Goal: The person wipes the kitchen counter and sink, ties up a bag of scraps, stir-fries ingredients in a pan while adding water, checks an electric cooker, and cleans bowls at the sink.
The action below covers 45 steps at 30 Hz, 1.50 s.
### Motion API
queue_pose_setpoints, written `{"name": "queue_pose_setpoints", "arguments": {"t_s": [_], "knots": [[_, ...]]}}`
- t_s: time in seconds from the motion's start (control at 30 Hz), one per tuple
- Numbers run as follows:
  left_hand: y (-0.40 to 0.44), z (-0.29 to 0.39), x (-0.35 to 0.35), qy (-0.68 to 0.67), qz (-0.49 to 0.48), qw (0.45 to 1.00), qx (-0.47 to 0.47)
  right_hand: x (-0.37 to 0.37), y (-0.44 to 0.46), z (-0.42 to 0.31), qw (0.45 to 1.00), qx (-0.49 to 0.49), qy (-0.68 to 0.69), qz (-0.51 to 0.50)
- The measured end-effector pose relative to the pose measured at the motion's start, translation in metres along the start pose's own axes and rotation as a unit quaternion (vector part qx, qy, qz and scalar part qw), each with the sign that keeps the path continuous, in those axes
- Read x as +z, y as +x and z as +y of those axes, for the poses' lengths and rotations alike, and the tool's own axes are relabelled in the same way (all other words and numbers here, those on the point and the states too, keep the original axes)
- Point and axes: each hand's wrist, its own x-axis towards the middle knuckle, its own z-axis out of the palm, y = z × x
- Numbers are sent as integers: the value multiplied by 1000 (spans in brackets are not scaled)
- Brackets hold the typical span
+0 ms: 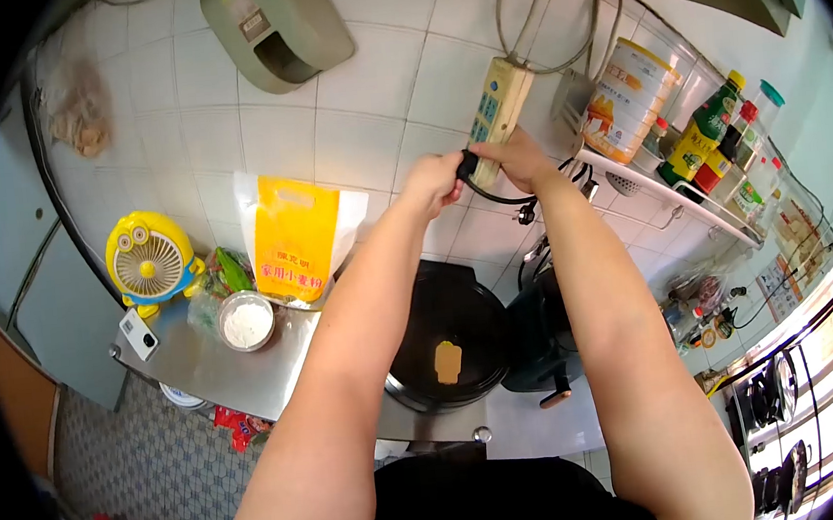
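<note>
Against the tiled wall, a cream power strip (pixel 502 104) hangs tilted from its cable. My left hand (pixel 435 181) is closed on a black plug (pixel 468 164) at the strip's lower end. My right hand (pixel 521 160) wraps round the lower part of the strip, its thumb beside the plug. A black cord runs from the plug to the right, under my right hand. Below my arms sits a round black pan (pixel 450 307) with a tan patch on its surface.
On the steel counter (pixel 198 363) stand a yellow fan (pixel 149 259), a flour bag (pixel 294 239) and a bowl of white powder (pixel 246 321). A shelf (pixel 667 184) at right holds a large can (pixel 628 101) and bottles. A black appliance (pixel 539 333) stands beside the pan.
</note>
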Motion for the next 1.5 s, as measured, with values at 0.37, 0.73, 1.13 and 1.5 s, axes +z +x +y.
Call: {"name": "queue_pose_setpoints", "arguments": {"t_s": [0.37, 0.73, 1.13, 1.5], "knots": [[-9, 1, 11, 32, 84, 994, 58, -5, 7, 7, 999, 18, 39, -3], [-11, -3, 6, -37, 87, 994, 47, 12, 5, -4, 1000, 4, -8, 8], [-13, -13, 21, -103, 148, 980, 84, 11, 10, -5, 999, 32, 23, 0], [-11, 2, 19, -55, 181, 977, 95, 22, 16, -6, 994, 22, 100, 50]]}}
